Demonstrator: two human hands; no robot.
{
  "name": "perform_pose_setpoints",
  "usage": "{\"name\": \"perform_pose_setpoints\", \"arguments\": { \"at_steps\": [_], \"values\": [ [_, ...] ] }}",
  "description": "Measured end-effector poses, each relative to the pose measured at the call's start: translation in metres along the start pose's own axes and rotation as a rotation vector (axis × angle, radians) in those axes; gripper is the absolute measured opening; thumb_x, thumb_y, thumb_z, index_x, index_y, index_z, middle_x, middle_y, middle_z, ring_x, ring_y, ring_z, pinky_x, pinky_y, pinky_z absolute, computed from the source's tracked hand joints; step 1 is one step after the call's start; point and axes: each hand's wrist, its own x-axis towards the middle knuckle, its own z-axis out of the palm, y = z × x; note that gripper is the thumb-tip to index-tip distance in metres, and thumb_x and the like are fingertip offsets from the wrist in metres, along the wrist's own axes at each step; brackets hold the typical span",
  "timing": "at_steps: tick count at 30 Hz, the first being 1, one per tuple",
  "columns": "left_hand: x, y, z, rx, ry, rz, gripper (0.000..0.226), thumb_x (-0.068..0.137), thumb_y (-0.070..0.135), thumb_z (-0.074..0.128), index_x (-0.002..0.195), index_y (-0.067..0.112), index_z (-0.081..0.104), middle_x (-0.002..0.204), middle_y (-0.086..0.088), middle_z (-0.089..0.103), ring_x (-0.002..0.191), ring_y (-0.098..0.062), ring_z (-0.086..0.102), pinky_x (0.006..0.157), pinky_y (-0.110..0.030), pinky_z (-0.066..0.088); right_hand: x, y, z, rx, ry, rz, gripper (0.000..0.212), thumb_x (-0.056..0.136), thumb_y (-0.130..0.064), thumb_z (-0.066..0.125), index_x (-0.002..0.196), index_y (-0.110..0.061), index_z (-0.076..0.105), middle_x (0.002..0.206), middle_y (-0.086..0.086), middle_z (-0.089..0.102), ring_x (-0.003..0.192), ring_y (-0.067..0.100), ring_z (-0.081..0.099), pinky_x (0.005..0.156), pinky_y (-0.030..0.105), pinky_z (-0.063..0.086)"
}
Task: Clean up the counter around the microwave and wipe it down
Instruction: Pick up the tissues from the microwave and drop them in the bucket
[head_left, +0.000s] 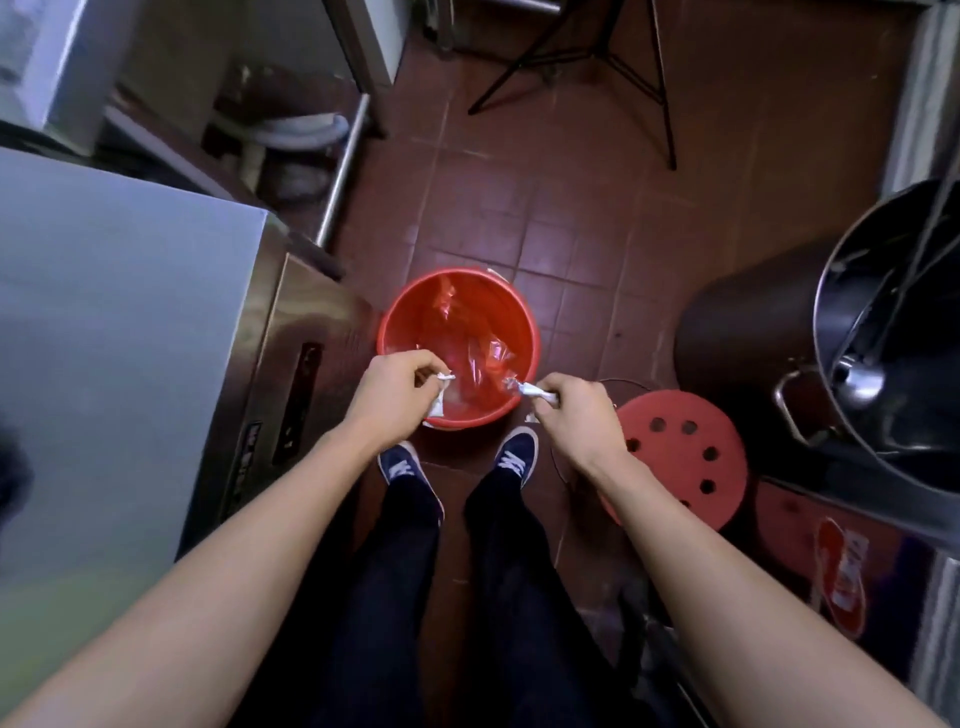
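While both arms reach forward and down, each hand pinches a small crumpled white scrap over the near part of the red bucket (415, 291) on the tiled floor. The left hand (395, 389) curls its fingers round the left scrap (440, 397), which hangs at the bucket's near-left rim. The right hand (574, 410) grips the right scrap (535, 392), a twisted piece whose long axis runs left to right, its free end pointing inward above the bucket's near-right rim. What the scraps are made of I cannot tell. The bucket's mouth, lined with a clear bag, lies directly below and slightly ahead of both hands, so a drop looks to need little more than letting go, with the right hand perhaps edging left first, since it sits nearer the rim's outside. A red stool (680, 457) stands just right of that hand.
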Motion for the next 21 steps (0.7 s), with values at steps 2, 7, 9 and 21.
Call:
{"name": "perform_pose_setpoints", "arguments": {
  "at_steps": [2, 7, 9, 21],
  "values": [
    [0.027, -0.010, 0.017, -0.005, -0.011, -0.012, 0.008, 0.090, 0.024, 0.071, 0.089, 0.030, 0.076, 0.086, 0.013, 0.073, 0.086, -0.005, 0.066, 0.084, -0.032, 0.055, 0.027, 0.009, 0.017, 0.017, -0.023, 0.014, 0.015, 0.088, -0.021, 0.059, 0.095, -0.022, 0.072, 0.082, 0.002, 0.072, 0.080, 0.027, 0.064, 0.069, 0.035, 0.051],
    [0.089, -0.050, 0.061, 0.010, -0.064, -0.025, 0.015, 0.092, 0.016, 0.068, 0.091, 0.028, 0.077, 0.079, 0.016, 0.070, 0.074, 0.000, 0.064, 0.067, -0.016, 0.048, 0.089, 0.034, 0.071, 0.104, -0.073, 0.075, 0.014, 0.085, -0.022, 0.060, 0.090, -0.024, 0.073, 0.082, 0.000, 0.073, 0.083, 0.024, 0.066, 0.075, 0.037, 0.053],
    [0.115, -0.067, 0.078, 0.027, -0.087, -0.017, 0.015, 0.093, 0.016, 0.067, 0.091, 0.027, 0.077, 0.080, 0.015, 0.070, 0.074, 0.000, 0.064, 0.064, -0.009, 0.043, 0.113, 0.045, 0.095, 0.144, -0.084, 0.099, 0.010, 0.086, -0.026, 0.061, 0.083, -0.028, 0.070, 0.076, -0.006, 0.071, 0.078, 0.016, 0.067, 0.072, 0.033, 0.052],
    [0.241, -0.124, 0.151, 0.403, -0.158, 0.530, 0.016, 0.091, 0.010, 0.057, 0.101, 0.014, 0.068, 0.102, -0.002, 0.065, 0.109, -0.025, 0.059, 0.093, -0.041, 0.050, 0.210, 0.096, 0.188, 0.276, -0.095, 0.206, 0.018, 0.088, -0.028, 0.068, 0.074, -0.017, 0.069, 0.068, -0.007, 0.072, 0.077, 0.017, 0.065, 0.063, 0.026, 0.044]
  ]
}}
